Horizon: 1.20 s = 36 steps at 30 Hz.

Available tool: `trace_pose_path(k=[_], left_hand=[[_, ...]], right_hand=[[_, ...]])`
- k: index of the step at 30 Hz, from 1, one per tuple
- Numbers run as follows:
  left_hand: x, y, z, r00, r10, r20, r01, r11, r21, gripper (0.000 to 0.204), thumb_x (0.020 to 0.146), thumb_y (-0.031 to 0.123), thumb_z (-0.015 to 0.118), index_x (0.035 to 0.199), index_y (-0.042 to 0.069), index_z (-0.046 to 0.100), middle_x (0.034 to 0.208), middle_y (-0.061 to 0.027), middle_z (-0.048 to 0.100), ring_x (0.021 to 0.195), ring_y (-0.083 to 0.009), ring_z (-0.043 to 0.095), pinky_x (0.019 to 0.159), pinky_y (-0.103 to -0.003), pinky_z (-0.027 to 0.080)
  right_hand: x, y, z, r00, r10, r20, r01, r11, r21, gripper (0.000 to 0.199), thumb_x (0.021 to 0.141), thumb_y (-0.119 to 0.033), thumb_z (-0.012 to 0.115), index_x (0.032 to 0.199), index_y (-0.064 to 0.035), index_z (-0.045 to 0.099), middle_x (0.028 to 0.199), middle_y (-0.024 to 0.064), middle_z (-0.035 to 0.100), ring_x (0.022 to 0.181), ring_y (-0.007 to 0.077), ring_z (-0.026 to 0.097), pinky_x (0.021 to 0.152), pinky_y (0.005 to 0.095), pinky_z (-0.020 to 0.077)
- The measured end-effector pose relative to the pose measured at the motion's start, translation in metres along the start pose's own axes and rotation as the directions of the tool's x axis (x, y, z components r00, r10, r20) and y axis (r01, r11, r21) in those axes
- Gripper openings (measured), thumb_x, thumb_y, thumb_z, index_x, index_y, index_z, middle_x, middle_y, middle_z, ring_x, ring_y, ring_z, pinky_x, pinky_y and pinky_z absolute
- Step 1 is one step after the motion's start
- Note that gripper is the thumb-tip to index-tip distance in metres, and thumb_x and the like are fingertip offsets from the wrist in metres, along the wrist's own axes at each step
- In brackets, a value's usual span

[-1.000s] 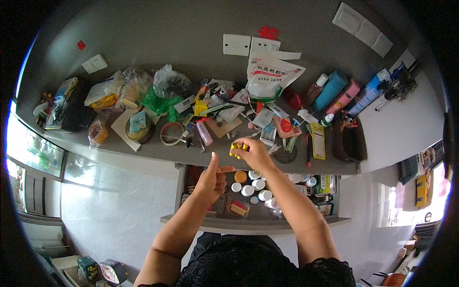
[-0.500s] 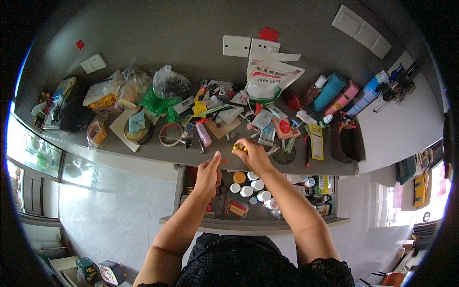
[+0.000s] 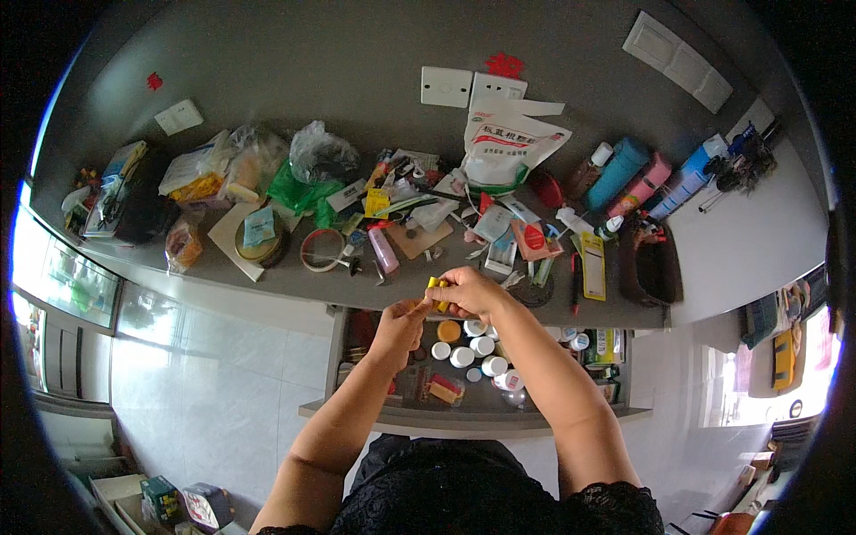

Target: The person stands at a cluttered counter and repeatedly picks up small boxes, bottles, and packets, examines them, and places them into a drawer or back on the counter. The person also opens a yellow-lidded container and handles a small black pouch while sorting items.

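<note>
Over the front edge of the counter (image 3: 294, 283), my two hands meet. My right hand (image 3: 474, 292) pinches small yellow cylinders, which look like batteries (image 3: 433, 286), between thumb and fingers. Closed beside them, my left hand (image 3: 399, 330) has its fingertips against their near end; whether it grips one is hidden. Below my hands is a pulled-out drawer (image 3: 392, 415) holding several white-capped bottles (image 3: 461, 357), an orange lid (image 3: 448, 331) and a red and yellow packet (image 3: 445, 389).
The counter is cluttered: a pink tube (image 3: 383, 251), a tape roll (image 3: 322, 250), a round tin (image 3: 259, 241), a white pouch (image 3: 511, 153), a yellow card (image 3: 592, 267) and a dark basket (image 3: 649, 270). Bottles (image 3: 615, 172) lean at the back right.
My left hand has moved up and right to meet my right hand. My right hand has turned and come slightly lower, and the yellow batteries now stand more upright.
</note>
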State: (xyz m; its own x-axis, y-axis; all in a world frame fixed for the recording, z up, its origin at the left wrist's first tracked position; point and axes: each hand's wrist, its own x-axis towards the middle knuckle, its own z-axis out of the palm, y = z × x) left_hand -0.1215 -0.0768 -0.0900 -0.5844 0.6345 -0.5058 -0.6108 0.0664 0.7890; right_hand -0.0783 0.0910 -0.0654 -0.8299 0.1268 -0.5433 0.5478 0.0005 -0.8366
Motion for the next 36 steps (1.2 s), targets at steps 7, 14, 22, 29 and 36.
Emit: trace_pose_path(k=[7,14,22,29,36], left_hand=[[-0.014,0.011,-0.007,0.974,-0.085,0.210,0.059,0.990,0.127,0.022,0.087,0.026,0.060,0.089,0.004,0.059,0.052,0.0076,0.033,0.040,-0.0042,0.026,0.038,-0.023,0.017],[-0.022,0.030,0.007,0.973,-0.157,0.170,0.122,0.972,0.199,0.026,0.087,0.026,0.060,0.094,0.001,0.060,0.051,0.0071,0.034,0.040,-0.0045,0.026,0.037,-0.023,0.016],[-0.003,0.007,-0.010,0.893,-0.195,0.405,0.264,0.957,-0.120,0.020,0.086,0.025,0.061,0.091,0.007,0.056,0.053,0.0079,0.032,0.041,-0.0052,0.028,0.036,-0.022,0.017],[-0.015,0.003,-0.007,0.929,-0.221,0.298,0.264,0.958,-0.113,0.016,0.083,0.021,0.064,0.085,0.008,0.055,0.052,0.0080,0.032,0.040,-0.0060,0.028,0.035,-0.023,0.019],[-0.024,0.014,-0.006,0.937,-0.211,0.279,0.213,0.977,0.024,0.016,0.084,0.018,0.062,0.087,0.002,0.058,0.051,0.0059,0.037,0.039,-0.0049,0.028,0.039,-0.023,0.017]], right_hand=[[-0.017,-0.004,0.006,0.981,-0.071,0.182,0.053,0.994,0.099,0.029,0.078,-0.030,0.071,0.087,-0.0051,0.060,0.066,-0.0027,0.056,0.049,0.0018,0.044,0.042,0.0154,0.0338],[-0.016,-0.008,0.013,0.994,-0.088,0.065,0.082,0.993,0.081,0.034,0.078,-0.030,0.071,0.094,-0.0024,0.059,0.069,-0.0009,0.058,0.056,0.0046,0.050,0.047,0.0180,0.0372],[-0.002,0.001,0.015,0.956,-0.251,0.153,0.255,0.967,-0.011,0.039,0.080,-0.037,0.068,0.089,0.0005,0.061,0.066,0.0011,0.058,0.058,0.0066,0.053,0.050,0.0222,0.0421],[-0.012,-0.002,0.030,0.977,-0.202,0.065,0.209,0.968,-0.141,0.037,0.083,-0.036,0.064,0.091,0.0001,0.062,0.068,0.0032,0.060,0.056,0.0077,0.054,0.051,0.0234,0.0439],[-0.025,0.000,0.028,0.962,-0.272,0.013,0.273,0.962,-0.034,0.035,0.084,-0.033,0.063,0.095,-0.0003,0.059,0.069,0.0018,0.058,0.056,0.0074,0.054,0.048,0.0211,0.0425]])
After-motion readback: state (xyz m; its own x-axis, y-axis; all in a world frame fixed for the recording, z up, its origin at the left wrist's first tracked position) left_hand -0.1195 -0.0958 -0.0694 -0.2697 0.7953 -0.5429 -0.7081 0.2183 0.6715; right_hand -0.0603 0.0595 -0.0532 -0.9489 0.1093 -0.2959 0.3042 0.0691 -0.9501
